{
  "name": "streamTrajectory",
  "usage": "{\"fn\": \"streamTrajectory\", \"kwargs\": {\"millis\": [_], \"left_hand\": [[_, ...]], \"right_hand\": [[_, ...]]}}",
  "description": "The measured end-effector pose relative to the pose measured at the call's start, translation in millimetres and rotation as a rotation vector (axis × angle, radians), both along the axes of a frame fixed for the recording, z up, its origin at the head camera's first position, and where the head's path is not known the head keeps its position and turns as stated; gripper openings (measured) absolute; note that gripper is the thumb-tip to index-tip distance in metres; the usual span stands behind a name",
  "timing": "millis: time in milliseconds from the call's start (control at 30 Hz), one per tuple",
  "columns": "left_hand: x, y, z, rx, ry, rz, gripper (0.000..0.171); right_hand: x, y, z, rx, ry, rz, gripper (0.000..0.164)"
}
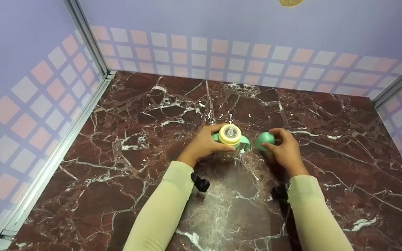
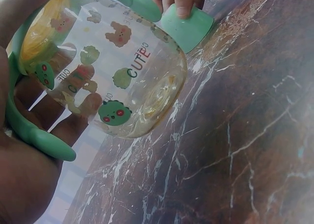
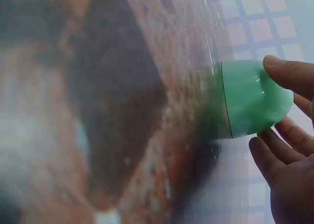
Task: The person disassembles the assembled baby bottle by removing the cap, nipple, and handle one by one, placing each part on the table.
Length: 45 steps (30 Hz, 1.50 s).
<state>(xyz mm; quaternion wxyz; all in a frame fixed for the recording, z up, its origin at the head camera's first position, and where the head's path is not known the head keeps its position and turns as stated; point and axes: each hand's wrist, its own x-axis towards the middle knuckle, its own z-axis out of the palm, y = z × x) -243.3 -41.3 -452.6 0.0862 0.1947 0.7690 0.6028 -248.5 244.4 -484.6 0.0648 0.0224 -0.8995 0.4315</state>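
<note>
My left hand (image 1: 204, 143) holds a baby bottle (image 1: 229, 135) near its top, thumb and fingers on either side. The bottle has a yellow collar, a clear teat at its centre and green handles (image 1: 245, 143). In the left wrist view its clear body (image 2: 147, 71) shows animal prints and the word CUTE. To the right, my right hand (image 1: 287, 150) pinches a green domed cap (image 1: 264, 141) between thumb and fingers. The right wrist view shows the cap (image 3: 252, 101) with its open rim facing the tabletop, close over it.
A dark red marble tabletop (image 1: 145, 216) with white veins lies under both hands. Purple walls with pink and white squares (image 1: 218, 62) enclose it at the back and sides, with metal rails (image 1: 92, 45) at the corners. Black wrist straps (image 1: 201, 183) show at the sleeves.
</note>
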Motion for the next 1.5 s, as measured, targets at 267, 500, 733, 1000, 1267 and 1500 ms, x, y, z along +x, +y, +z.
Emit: {"fn": "streamTrajectory", "kwargs": {"millis": [267, 500, 733, 1000, 1267, 1500], "left_hand": [[1.1, 0.3, 2.3, -0.004, -0.007, 0.005, 0.076], [0.5, -0.3, 1.2, -0.008, -0.005, 0.017, 0.073], [0.6, -1.1, 2.3, -0.003, -0.007, 0.012, 0.075], [1.0, -0.4, 4.6, 0.007, -0.015, 0.001, 0.075], [2.5, 0.0, 9.3, -0.002, -0.047, -0.001, 0.076], [20.2, -4.5, 36.6, -0.036, -0.039, 0.007, 0.074]], "right_hand": [[-0.2, 0.8, 4.1, -0.015, -0.003, -0.002, 0.050], [1.7, 0.0, 8.1, -0.033, 0.026, 0.000, 0.051], [3.5, 0.1, 10.8, -0.036, 0.060, -0.030, 0.048], [5.5, -0.7, 17.3, -0.043, 0.080, -0.025, 0.049], [7.4, -2.8, 21.8, -0.064, 0.090, -0.014, 0.052], [10.5, -6.5, 26.4, -0.069, 0.083, -0.029, 0.054]]}}
